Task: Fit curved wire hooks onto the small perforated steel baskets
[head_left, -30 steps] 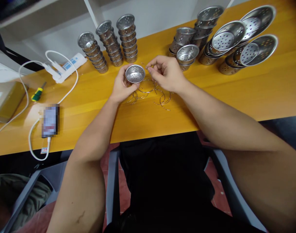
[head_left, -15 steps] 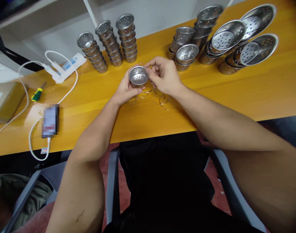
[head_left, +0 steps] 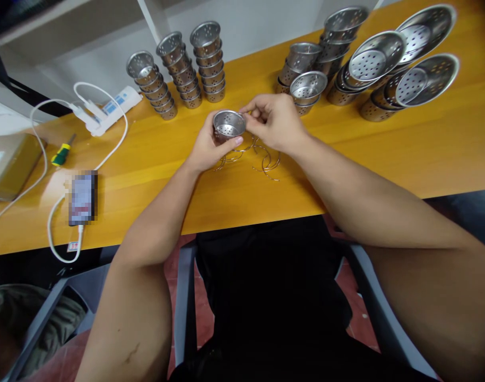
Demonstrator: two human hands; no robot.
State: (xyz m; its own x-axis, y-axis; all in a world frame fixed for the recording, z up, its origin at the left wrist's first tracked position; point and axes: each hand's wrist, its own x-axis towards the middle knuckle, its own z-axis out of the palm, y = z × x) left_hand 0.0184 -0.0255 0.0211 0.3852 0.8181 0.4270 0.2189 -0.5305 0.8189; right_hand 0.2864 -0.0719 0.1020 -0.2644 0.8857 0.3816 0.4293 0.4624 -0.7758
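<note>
perforated metal cup [head_left: 229, 124] between two bare hands. the left hand [head_left: 206, 146] holds the cup from its left, fingers around the wall and thumb along the near side. the right hand [head_left: 276, 119] is at the cup's opposite side, thumb and forefinger drawn narrow beside the rim (whether they grip a wire or the rim itself cannot be told). the key relation: the cup lies directly left of the right fingertips, mouth upward and tipped somewhat toward the wearer, its base-to-mouth axis crossing the line between the hands; the left hand is nearer, being in contact. curved wires [head_left: 269, 168] lie loose below and nearer the wearer than both hands. beyond the left hand stand three cup stacks [head_left: 206, 66]; beyond and to the right of the right hand, wider cups [head_left: 365, 66].
</note>
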